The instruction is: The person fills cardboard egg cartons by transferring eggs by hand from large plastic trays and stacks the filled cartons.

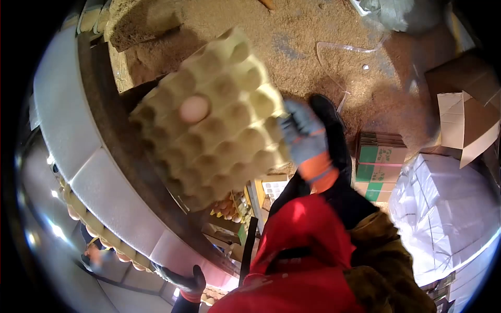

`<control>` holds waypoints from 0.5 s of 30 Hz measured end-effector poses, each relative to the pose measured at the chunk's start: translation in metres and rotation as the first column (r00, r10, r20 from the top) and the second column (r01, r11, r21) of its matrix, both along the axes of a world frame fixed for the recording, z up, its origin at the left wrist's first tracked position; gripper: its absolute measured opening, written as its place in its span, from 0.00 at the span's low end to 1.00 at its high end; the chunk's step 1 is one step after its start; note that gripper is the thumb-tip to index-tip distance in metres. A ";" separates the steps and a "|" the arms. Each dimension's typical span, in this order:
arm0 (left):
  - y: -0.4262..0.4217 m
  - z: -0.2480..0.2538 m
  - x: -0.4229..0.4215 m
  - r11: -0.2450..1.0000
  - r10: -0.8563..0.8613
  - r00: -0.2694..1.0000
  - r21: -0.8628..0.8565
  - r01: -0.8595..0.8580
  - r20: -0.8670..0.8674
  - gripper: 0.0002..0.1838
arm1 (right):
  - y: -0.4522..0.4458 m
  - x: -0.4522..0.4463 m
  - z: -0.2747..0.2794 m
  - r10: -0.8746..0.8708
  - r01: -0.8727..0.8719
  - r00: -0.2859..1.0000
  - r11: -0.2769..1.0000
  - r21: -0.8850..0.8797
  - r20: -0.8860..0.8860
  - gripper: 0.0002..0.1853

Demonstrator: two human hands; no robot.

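Observation:
A pulp egg tray (224, 138) with one brown egg (194, 109) in a cup is held up, tilted, in the middle of the view. My right hand (303, 133), in a grey glove with an orange cuff, grips the tray's right edge; it is slightly blurred. At the lower left my left hand (182, 281), in a dark glove, lies with its thumb apart from the fingers beside the white padded edge (117, 203). Next to its fingers runs a row of eggs in a tray (104, 241).
Stacked green-and-brown cartons (380, 164) stand right of my legs. A white wrapped bundle (443, 214) and an open cardboard box (464, 122) are farther right. A loose strap (347, 48) lies on the littered floor (292, 62). More eggs (227, 208) show below the held tray.

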State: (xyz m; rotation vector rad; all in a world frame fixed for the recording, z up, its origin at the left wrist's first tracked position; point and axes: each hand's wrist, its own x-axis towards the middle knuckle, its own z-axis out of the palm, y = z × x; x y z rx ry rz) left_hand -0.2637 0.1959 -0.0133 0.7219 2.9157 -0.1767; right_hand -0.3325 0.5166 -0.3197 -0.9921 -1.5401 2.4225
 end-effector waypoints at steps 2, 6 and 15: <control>-0.011 -0.001 0.012 1.000 0.027 0.999 0.009 -0.027 -0.024 0.46 | -0.075 0.011 0.006 -0.030 0.038 0.998 0.990 -0.133 0.062 0.20; -0.016 0.000 0.016 0.998 0.058 0.998 -0.005 -0.058 -0.036 0.46 | -0.181 0.006 0.075 0.130 -0.078 0.968 0.969 -0.236 0.216 0.18; -0.019 0.001 0.016 0.996 0.090 0.996 0.026 -0.090 0.009 0.49 | -0.259 0.005 0.051 0.078 0.034 0.972 0.886 -0.462 0.221 0.18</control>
